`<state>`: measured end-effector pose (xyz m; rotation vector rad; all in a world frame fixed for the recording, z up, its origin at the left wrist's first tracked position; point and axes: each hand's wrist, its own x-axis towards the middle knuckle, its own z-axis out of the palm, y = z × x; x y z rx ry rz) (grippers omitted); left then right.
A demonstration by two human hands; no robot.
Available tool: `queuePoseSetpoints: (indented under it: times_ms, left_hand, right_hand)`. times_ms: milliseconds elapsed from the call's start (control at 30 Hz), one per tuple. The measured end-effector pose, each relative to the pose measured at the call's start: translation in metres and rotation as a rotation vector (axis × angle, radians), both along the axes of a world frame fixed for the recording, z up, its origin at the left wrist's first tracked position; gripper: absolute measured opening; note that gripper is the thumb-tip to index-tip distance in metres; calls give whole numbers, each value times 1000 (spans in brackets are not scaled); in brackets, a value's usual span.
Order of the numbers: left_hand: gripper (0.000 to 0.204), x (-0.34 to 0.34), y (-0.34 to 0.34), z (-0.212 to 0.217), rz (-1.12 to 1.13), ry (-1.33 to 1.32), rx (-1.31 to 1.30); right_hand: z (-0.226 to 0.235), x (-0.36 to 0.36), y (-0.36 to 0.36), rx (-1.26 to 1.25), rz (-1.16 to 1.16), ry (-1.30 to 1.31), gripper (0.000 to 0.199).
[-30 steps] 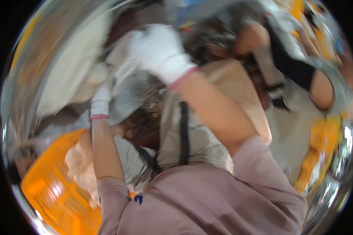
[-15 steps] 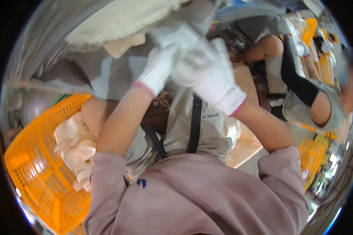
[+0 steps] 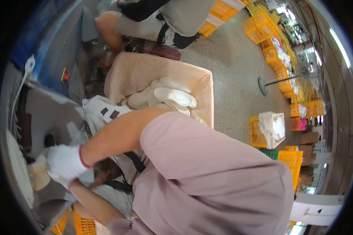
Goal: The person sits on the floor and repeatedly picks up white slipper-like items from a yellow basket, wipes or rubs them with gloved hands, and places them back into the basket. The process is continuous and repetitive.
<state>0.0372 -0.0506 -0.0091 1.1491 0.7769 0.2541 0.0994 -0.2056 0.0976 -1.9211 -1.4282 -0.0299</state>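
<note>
Both my hands wear white knit gloves with red cuffs and are close together at the left. My right hand lies on top, its fingers curled away from view; what they hold, if anything, is hidden. Most of my left hand is covered by the right one, and its fingers do not show. Just beyond them is a cream-coloured rounded piece, beside a white fluffy pad or wheel at the left rim. White slip-on clogs with small holes lie in a pale pink bin beside my right arm.
A co-worker in a grey shirt sits beyond the bin. Blue machine housing stands at the upper left. Orange crates line the right side, with a stand fan on the grey floor. An orange basket shows at the lower left.
My view has swung to the right, so my hands now appear at the left. The clog bin has come into view, and the orange basket has mostly left it. The right hand now covers the left.
</note>
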Motion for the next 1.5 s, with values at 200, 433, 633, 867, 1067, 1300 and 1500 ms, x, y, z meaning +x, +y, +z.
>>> queuePoseSetpoints:
  times_ms: [200,433,633,867,1067,1300,1500]
  left_hand:
    - [49,-20,27,-11,-58,114,280]
    - [50,-34,28,2,-77,117,375]
    - [51,-33,14,-2,-12,30,400]
    - [52,-7,-24,5,341,-361,-494]
    - [49,5,-33,22,354,-376,-420]
    - [33,4,4,-17,279,-659,-494]
    - [35,6,13,-36,274,-603,-252]
  right_hand:
    - [-11,-20,30,21,-55,135,22]
    - [-6,-17,66,-93,-365,423,17]
    - [2,-27,12,-92,200,313,71]
    - [30,-36,-1,-185,282,50,47]
    - [43,-60,-30,-422,-115,230,59]
    - [27,-35,13,-84,-67,-30,48]
    - [9,-24,41,-186,-131,-10,51]
